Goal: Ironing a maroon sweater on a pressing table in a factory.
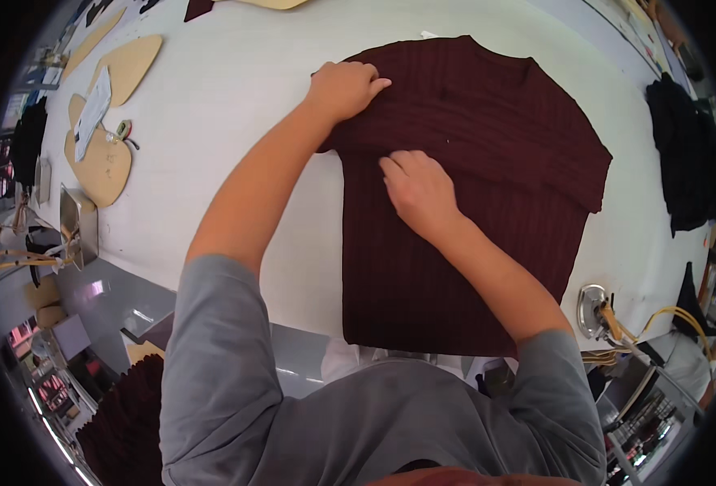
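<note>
A dark maroon sweater (463,267) lies spread on the white table (212,105), its neckline at the far side and its hem at the near edge. One sleeve runs across the chest in soft folds. At the sweater's far left shoulder, my left hand (346,89) is closed on the knit, thumb pointing right. Lower and nearer the middle, my right hand (423,194) rests on the body just below the folded sleeve, with curled fingers gripping the fabric. The fingertips of both hands are partly hidden.
Tan pattern boards (107,174) lie at the left with a white paper (93,113) and a small tape measure (124,130). A metal box (80,223) stands at the left edge. An iron (593,312) sits near right; a dark garment (686,154) lies far right.
</note>
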Demonstrator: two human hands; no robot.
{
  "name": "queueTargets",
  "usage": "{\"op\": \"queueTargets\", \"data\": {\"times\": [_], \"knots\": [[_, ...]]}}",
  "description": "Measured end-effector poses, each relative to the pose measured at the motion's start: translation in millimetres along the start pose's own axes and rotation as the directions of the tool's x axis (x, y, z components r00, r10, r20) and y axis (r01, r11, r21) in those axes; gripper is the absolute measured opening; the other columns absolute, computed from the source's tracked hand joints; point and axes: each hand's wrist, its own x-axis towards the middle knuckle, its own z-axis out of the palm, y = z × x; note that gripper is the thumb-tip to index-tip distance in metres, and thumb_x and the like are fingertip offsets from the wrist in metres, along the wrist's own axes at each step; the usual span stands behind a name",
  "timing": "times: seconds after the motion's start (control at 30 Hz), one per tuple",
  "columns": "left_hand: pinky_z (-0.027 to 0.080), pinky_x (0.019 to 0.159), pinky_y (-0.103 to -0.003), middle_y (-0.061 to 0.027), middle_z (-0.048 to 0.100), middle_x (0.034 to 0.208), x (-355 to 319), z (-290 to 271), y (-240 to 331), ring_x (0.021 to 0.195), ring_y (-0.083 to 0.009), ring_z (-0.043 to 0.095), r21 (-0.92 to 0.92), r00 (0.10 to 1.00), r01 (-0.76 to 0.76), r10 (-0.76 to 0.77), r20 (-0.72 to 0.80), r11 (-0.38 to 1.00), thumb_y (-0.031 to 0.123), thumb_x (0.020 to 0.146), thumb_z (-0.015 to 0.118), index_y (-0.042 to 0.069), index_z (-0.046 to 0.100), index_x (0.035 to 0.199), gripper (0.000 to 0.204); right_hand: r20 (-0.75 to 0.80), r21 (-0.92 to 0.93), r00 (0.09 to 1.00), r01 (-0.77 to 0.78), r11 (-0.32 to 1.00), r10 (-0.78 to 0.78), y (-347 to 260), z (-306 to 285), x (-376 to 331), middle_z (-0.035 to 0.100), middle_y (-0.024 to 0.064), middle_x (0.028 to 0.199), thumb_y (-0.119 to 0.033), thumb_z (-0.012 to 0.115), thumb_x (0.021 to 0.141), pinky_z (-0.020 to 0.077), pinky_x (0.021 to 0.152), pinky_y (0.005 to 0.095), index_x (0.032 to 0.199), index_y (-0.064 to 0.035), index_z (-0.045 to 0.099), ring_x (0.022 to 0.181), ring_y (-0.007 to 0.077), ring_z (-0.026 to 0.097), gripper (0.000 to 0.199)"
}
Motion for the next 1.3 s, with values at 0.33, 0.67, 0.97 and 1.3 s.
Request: {"op": "queueTargets", "data": {"times": [0.33,0.67,0.97,1.3], "knots": [[0.053,0.085,-0.043,-0.0023,0.076,0.101,27.5,20.1,-35.2,0.088,-0.0278,0.069,-0.035,0.976,-0.104,0.109,0.186,0.994,0.044,0.103,0.058,0.015,0.074,0.113,0.034,0.307,-0.151,0.952,0.041,0.988,0.008,-0.9,47.1,15.2,0.057,0.0061,0.096,-0.011,0.066,0.082,0.0465,0.074,0.0313,0.103,-0.0088,0.067,0.083,0.0224,0.054,0.02],[0.028,0.122,-0.051,-0.0065,0.049,0.157,-60.9,74.9,-49.9,0.148,-0.029,0.04,0.126,0.921,-0.07,0.113,-0.374,0.99,0.053,0.103,0.055,0.011,0.052,0.15,0.064,0.196,-0.189,0.974,-0.078,0.979,0.116,50.7,-21.1,-32.3,0.06,0.0065,0.109,-0.01,0.062,0.085,0.0499,0.079,0.0361,0.11,-0.0076,0.067,0.09,0.0261,0.057,0.025],[0.019,0.127,-0.053,-0.0072,0.03,0.171,-68.8,78.7,-44.6,0.16,-0.0274,0.021,0.197,0.984,0.055,-0.019,-0.179,0.979,0.056,0.104,0.051,0.01,0.038,0.161,0.075,0.208,-0.439,0.958,-0.09,0.894,0.199,102.1,-71.6,-72.6,0.057,0.0079,0.101,-0.01,0.064,0.083,0.0494,0.077,0.0362,0.097,-0.0105,0.062,0.087,0.0266,0.056,0.014],[0.025,0.124,-0.053,-0.0132,0.044,0.163,-100.1,71.8,-14.1,0.155,-0.0324,0.033,-0.005,0.905,0.074,-0.069,-0.419,0.997,0.046,0.103,0.058,0.004,0.052,0.15,0.063,0.036,-0.201,0.926,-0.362,0.91,0.376,95.9,-148.4,-147.6,0.065,0.0139,0.128,-0.008,0.075,0.083,0.0497,0.099,0.0411,0.123,-0.0024,0.065,0.116,0.0346,0.061,0.042]]}}
